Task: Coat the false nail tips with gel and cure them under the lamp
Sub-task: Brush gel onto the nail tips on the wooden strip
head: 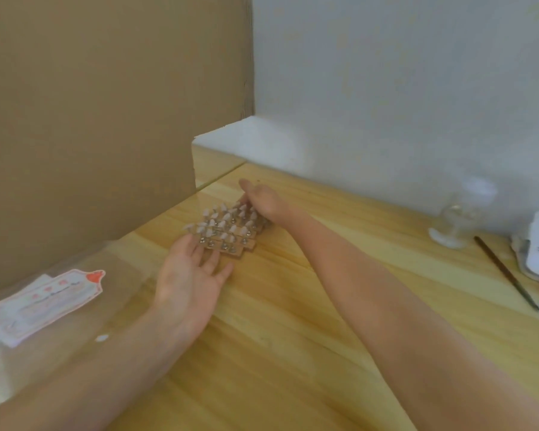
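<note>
Judging from how things lie, the work looks to be at an early or in-between stage: the false nail tips (pixel 223 223) stand in rows on small stands, grouped on wooden strips (pixel 231 244) at the centre of the frame, on the wooden table (pixel 293 337). Whether they already carry gel is too blurred to tell. No curing lamp shows anywhere, so curing appears not yet under way. The left hand (pixel 190 284) lies palm-up and spread open, fingertips touching the near-left edge of the strips, gripping nothing. The right hand (pixel 262 200) curls over the far-right edge; its fingers are hidden, so I cannot tell whether it is pinching the strips. A thin brush (pixel 504 272) lies untouched at the right edge, near a clear glass vessel (pixel 458 222). A packet (pixel 41 303) rests at lower left beside a cardboard panel (pixel 91 119).
</note>
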`<act>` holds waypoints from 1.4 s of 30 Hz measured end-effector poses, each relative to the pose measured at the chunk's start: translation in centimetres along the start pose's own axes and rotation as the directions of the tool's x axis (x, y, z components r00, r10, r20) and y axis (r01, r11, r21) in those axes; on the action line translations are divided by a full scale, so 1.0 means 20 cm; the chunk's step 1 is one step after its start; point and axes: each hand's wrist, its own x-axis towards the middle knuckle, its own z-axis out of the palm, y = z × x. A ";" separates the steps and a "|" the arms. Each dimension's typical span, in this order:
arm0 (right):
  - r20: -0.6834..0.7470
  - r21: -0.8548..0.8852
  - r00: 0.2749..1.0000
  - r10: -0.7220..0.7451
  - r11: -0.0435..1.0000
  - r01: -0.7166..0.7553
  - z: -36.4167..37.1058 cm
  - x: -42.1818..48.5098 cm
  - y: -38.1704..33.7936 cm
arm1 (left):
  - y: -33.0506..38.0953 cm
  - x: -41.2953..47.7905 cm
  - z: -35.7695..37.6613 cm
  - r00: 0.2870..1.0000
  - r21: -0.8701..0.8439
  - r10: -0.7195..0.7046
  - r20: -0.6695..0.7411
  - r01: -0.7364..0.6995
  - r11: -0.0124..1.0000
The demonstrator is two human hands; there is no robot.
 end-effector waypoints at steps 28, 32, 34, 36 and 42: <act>-0.283 -0.139 0.959 -0.011 0.990 -0.029 -0.81 -1.66 0.52 | -0.51 -0.37 0.37 0.855 0.745 -0.079 0.512 -0.397 0.536; -0.142 -0.030 0.989 -0.044 0.999 0.040 -0.67 -2.11 0.59 | -0.42 -0.11 0.35 0.783 0.784 0.033 0.621 -0.620 -0.020; -0.107 -0.114 0.994 -0.032 0.993 0.020 -0.66 -2.25 0.64 | -0.42 -0.04 0.33 0.769 0.758 -0.062 0.637 -0.638 -0.136; -0.093 -0.133 0.996 -0.004 0.991 -0.008 -0.67 -2.35 0.70 | -0.43 -0.02 0.33 0.710 0.696 -0.110 0.696 -0.704 -0.141; -0.196 -0.043 0.981 -0.008 0.999 0.000 -0.73 -2.39 0.80 | -0.44 -0.06 0.34 0.624 0.623 -0.137 0.769 -0.780 -0.058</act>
